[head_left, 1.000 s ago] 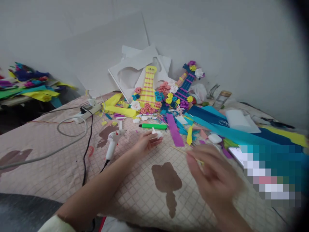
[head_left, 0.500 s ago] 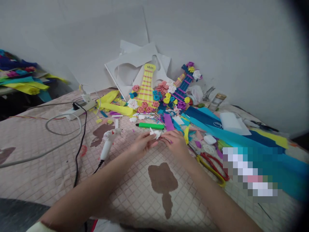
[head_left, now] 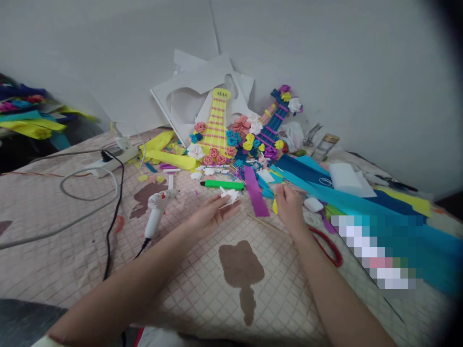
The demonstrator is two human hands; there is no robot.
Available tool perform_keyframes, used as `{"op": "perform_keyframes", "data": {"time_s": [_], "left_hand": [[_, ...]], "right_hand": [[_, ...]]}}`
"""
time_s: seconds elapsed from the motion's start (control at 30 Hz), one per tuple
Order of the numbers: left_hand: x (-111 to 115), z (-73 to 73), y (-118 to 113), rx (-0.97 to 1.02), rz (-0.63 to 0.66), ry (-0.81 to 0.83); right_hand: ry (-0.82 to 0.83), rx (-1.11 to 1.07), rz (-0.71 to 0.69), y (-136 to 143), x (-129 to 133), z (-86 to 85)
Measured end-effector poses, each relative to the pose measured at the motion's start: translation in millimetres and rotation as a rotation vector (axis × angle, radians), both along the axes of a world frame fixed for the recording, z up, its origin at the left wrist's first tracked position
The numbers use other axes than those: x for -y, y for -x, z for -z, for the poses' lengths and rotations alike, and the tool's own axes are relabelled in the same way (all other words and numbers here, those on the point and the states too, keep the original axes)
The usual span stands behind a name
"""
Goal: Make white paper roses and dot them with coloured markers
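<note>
My left hand (head_left: 213, 212) is palm up in front of the green marker, its fingers curled around a white crepe-paper flower (head_left: 230, 195) held near the fingertips. My right hand (head_left: 290, 207) is apart from it to the right, closed in a pinch; whatever its fingers hold, if anything, is hidden. A thin wooden stick (head_left: 269, 226) lies on the quilted cloth beside my right wrist. A purple paper strip (head_left: 256, 190) lies between the hands. Beside my right hand is a bit of yellow paper (head_left: 275, 207). Red scissor handles (head_left: 331, 248) show past my right forearm.
A white glue gun (head_left: 156, 217) lies left, its cord trailing forward. A power strip (head_left: 114, 161) and loose cables are farther left. Behind stand a yellow paper guitar (head_left: 217, 120) and a blue one (head_left: 275, 125) with paper flowers. Blue crepe paper (head_left: 311, 180) spreads right.
My right hand has moved right and away from the white flower, which stays in my left hand. The wooden stick and more of the purple strip now show. The yellow scissor handle is no longer visible.
</note>
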State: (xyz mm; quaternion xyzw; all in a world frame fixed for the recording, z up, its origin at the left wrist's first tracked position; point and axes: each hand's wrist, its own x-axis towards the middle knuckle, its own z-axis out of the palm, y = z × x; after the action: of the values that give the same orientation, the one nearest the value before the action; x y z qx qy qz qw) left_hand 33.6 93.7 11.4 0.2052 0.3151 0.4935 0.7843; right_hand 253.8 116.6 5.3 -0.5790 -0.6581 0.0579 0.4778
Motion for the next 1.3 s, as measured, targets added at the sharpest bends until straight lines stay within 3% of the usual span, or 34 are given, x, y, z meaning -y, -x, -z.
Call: {"op": "perform_keyframes", "data": {"time_s": [0.13,0.27,0.4,0.7,0.93,1.1,1.3], "left_hand": [[3,-3.0,0,0.047,0.046,-0.010],[7,-7.0,1,0.071,0.111,-0.020],[10,-8.2,0,0.091,0.139,-0.042],[12,-12.0,0,0.124,0.140,-0.040],[12,-10.0,0,0.191,0.190,-0.052],[13,-9.2,-1,0.183,0.136,-0.031],[12,-6.4,-2,0.165,0.082,-0.024]], "right_hand": [[0.007,-0.025,-0.090,-8,2,-1.7],[0.001,-0.001,-0.302,13,12,1.9],[-0.051,0.015,-0.380,34,21,4.6],[-0.157,0.049,-0.297,44,31,2.8],[-0.027,-0.031,-0.292,42,33,-1.6],[0.041,-0.098,-0.166,29,29,-4.2],[0.087,-0.102,-0.003,-6,8,-5.9]]}}
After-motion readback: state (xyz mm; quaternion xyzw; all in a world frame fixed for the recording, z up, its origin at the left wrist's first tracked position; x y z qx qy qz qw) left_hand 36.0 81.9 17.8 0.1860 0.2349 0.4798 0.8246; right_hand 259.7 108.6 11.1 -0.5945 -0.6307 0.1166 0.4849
